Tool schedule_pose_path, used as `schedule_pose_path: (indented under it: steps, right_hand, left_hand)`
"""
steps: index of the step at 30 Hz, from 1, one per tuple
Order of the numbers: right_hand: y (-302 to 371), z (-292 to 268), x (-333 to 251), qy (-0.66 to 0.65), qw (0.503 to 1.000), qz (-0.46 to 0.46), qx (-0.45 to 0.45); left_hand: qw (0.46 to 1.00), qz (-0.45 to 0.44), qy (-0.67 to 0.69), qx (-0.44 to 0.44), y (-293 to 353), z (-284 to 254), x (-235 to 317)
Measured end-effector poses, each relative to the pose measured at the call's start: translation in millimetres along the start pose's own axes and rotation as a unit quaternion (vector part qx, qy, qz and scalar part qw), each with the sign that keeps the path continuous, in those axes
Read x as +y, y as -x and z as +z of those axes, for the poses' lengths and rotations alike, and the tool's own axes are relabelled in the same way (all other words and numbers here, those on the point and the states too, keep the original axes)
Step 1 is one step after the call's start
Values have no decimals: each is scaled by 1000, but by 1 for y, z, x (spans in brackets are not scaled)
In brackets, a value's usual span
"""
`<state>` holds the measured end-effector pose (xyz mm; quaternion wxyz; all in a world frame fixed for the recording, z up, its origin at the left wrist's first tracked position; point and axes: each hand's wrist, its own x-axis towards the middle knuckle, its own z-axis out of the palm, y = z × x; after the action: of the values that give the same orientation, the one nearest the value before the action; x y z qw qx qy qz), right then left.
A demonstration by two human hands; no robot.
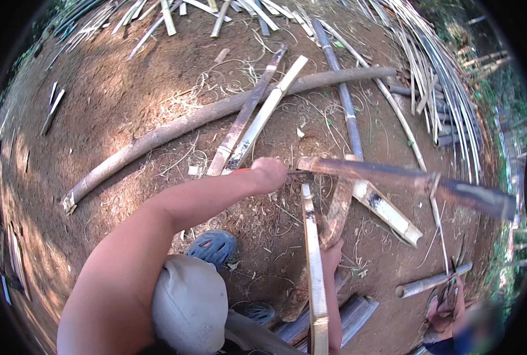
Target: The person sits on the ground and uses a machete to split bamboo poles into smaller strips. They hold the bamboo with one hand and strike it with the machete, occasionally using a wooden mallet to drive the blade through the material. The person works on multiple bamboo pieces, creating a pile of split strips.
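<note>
My left hand (270, 174) is closed round the handle of a knife, whose orange part shows behind the fist. The narrow dark blade (299, 173) points right, by the left end of a long dark bamboo piece (405, 177). That piece lies across a short brown wooden stick (338, 210). My right hand (332, 255) is closed at the stick's lower end, its fingers partly hidden. A pale split bamboo strip (313, 254) runs upright in front of my right forearm. Another pale split piece (387, 213) lies to the right, partly under the dark one.
A long bent log (174, 127) crosses the dirt ahead, with two split bamboo lengths (269, 112) leaning over it. A dark pole (343, 94) lies beyond. Bamboo strips (447, 77) are heaped at upper right. Lower right, another person (453, 322) works by a bamboo tube (432, 279).
</note>
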<state>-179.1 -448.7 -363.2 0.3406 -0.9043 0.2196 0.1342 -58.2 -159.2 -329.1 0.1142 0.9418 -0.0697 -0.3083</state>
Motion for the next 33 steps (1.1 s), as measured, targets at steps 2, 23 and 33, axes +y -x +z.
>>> schedule_pose_path:
  steps: [2,23,33]
  right_hand:
    - [-5,14,26,-3,1000,-19,16]
    - [78,-5,-39,-181,885,-400,156]
    - [75,-157,-162,-275,879,-276,276]
  left_hand:
    - [1000,-5,-15,3,-15,-13,12]
    - [997,-11,71,7,-11,0,-10]
    - [949,-93,288,-86,54,19,-22]
